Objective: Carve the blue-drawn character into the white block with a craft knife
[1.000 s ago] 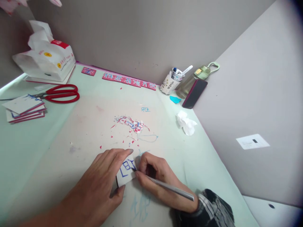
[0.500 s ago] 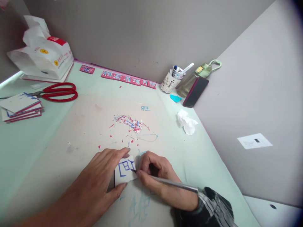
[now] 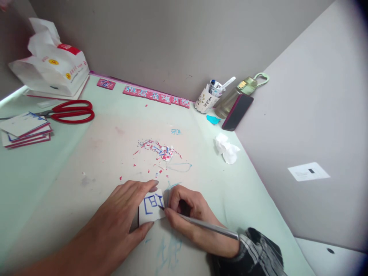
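My left hand [image 3: 129, 212] pins a small white card [image 3: 149, 218] to the tabletop, its fingers at the far edge and its thumb at the near edge. A character in blue lines is drawn on the card. In my right hand [image 3: 192, 214] is a slim silver craft knife [image 3: 212, 227], gripped like a pen. Its dark pointed tip rests on the blue strokes at the card's right side. Beyond my hands lies a pile of red, white and blue paper scraps [image 3: 163, 152].
At the left are red-handled scissors [image 3: 73, 112], a stack of cards [image 3: 27, 132] and a white paper bag [image 3: 60, 73]. Cut character strips [image 3: 156, 96] line the back edge. A pen cup [image 3: 205, 100], bottle [image 3: 227, 103], phone [image 3: 238, 112] and crumpled tissue [image 3: 226, 149] stand at right.
My right hand and the craft knife have shifted very slightly left and toward me, the tip staying on the blue strokes. My left hand and the card have hardly moved.
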Demonstrator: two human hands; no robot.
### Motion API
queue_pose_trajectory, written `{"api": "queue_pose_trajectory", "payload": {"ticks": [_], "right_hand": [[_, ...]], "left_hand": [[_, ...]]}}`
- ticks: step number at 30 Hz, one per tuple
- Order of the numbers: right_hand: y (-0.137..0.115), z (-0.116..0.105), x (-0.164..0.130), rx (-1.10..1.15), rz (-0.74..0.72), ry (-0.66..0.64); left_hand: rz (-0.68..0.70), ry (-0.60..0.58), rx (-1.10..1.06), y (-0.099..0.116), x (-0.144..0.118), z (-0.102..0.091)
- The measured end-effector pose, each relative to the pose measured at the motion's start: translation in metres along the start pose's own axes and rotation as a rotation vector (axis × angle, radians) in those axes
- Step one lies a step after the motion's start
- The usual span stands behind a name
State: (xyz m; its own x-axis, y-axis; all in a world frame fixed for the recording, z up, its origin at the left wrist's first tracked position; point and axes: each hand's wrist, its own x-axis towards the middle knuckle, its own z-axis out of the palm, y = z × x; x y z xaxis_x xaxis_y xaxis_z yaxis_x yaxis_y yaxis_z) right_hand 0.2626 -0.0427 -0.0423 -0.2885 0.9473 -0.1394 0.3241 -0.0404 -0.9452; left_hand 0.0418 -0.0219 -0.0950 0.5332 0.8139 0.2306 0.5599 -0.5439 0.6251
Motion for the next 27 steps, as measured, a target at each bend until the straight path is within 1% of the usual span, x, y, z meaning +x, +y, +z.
{"api": "queue_pose_trajectory", "payload": {"ticks": [7, 11, 14, 21, 27], "right_hand": [[0.0, 0.0, 0.001, 0.023, 0.005, -0.007], [-0.003, 0.0, 0.002, -0.017, -0.004, 0.004], [-0.004, -0.001, 0.002, -0.055, -0.028, -0.004], [-0.01, -0.007, 0.005, -0.185, -0.109, -0.096], [-0.013, -0.012, 0.007, -0.242, -0.15, -0.169]], "left_hand": [[0.05, 0.026, 0.035, 0.002, 0.003, -0.006], [0.078, 0.038, 0.066, 0.004, 0.008, -0.009], [0.085, 0.019, 0.072, 0.004, 0.008, -0.008], [0.018, 0.005, 0.031, -0.001, 0.001, -0.003], [0.078, 0.003, 0.109, 0.0, 0.005, -0.009]]}}
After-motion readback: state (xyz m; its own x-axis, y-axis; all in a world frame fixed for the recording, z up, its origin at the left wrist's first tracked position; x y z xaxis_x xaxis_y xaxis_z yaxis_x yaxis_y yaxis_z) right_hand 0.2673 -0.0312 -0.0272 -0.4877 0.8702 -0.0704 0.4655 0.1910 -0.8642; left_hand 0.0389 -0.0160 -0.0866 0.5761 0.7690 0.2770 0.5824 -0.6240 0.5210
